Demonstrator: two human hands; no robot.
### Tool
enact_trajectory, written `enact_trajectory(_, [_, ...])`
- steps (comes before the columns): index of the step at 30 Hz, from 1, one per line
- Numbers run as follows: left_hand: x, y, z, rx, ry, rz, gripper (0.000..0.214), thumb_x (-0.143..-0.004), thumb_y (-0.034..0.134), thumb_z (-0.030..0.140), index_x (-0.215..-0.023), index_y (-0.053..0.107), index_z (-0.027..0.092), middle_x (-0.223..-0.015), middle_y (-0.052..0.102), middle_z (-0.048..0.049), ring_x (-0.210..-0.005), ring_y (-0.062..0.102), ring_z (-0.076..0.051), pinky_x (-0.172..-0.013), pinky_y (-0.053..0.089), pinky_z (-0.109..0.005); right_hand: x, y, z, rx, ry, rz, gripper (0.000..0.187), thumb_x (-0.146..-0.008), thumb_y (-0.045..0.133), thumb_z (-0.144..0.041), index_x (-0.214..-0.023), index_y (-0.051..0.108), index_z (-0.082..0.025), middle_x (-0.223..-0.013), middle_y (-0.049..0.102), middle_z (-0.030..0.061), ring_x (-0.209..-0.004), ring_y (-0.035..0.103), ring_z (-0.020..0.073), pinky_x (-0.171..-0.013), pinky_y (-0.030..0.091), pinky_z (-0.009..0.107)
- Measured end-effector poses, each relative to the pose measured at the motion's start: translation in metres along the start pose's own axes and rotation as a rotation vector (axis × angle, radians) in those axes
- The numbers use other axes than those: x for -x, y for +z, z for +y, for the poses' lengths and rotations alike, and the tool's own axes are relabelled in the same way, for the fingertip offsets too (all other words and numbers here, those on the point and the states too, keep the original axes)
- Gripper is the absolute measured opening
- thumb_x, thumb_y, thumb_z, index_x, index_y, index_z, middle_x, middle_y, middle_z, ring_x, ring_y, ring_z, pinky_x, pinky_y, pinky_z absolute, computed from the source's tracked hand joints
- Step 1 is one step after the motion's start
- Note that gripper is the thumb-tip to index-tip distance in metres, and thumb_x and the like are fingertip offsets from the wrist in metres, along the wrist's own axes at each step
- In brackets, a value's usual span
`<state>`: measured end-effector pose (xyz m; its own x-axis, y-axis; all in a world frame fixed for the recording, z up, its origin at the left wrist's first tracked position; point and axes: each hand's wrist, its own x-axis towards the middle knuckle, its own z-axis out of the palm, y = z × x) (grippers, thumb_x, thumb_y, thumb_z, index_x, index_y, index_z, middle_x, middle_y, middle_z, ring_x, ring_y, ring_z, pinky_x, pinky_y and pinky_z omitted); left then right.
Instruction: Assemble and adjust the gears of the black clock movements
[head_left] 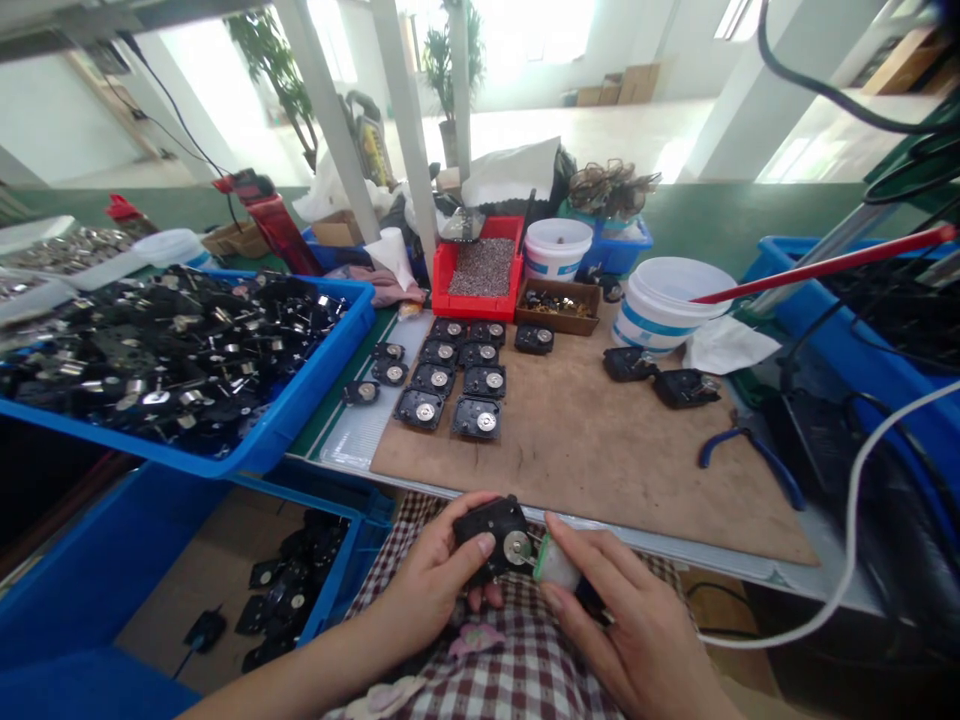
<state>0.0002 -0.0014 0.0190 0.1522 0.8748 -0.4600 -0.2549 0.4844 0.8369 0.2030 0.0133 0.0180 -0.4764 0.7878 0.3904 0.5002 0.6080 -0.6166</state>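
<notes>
L hand (424, 590) fingers wrap black clock mvmt (495, 530), R hand (637, 630) pinches white pc (556, 562); brown board (592, 470) ahead.

Board: clock movements (450, 380) laid in rows on work board (600, 470), pliers (750, 460) placed at right | Behind: granule tray (480, 310) and plastic tub (664, 320) set beyond board | Left: parts crate (315, 385) placed beside board, second crate (349, 570) below | Front: movement (491, 535) held in left hand (427, 590), small part (556, 562) held in right hand (630, 625), both before board
</notes>
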Motion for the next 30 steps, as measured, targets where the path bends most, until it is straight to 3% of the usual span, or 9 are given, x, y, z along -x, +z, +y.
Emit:
enact_trajectory(5, [-0.0007, -0.0005, 0.0006, 0.001, 0.002, 0.007, 0.050, -0.081, 0.063, 0.040, -0.124, 0.046, 0.021, -0.093, 0.064, -0.0050, -0.054, 0.060, -0.011, -0.043, 0.037, -0.018, -0.0004, 0.0029, -0.0023, 0.168, -0.050, -0.011, 0.038, -0.098, 0.043, -0.029, -0.133, 0.047, -0.015, -0.104, 0.064, 0.0114, -0.089, 0.066, 0.0210, -0.069, 0.058, 0.030])
enact_trajectory(30, [-0.0034, -0.0019, -0.0054, -0.007, 0.027, 0.058, 0.048, -0.079, 0.066, 0.040, -0.120, 0.050, 0.022, -0.090, 0.065, -0.0028, -0.048, 0.057, -0.008, -0.042, 0.037, -0.018, -0.0013, 0.0057, -0.0038, 0.251, -0.106, -0.031, 0.035, -0.098, 0.042, -0.023, -0.130, 0.050, -0.011, -0.103, 0.067, 0.0118, -0.090, 0.067, 0.0221, -0.072, 0.059, 0.031])
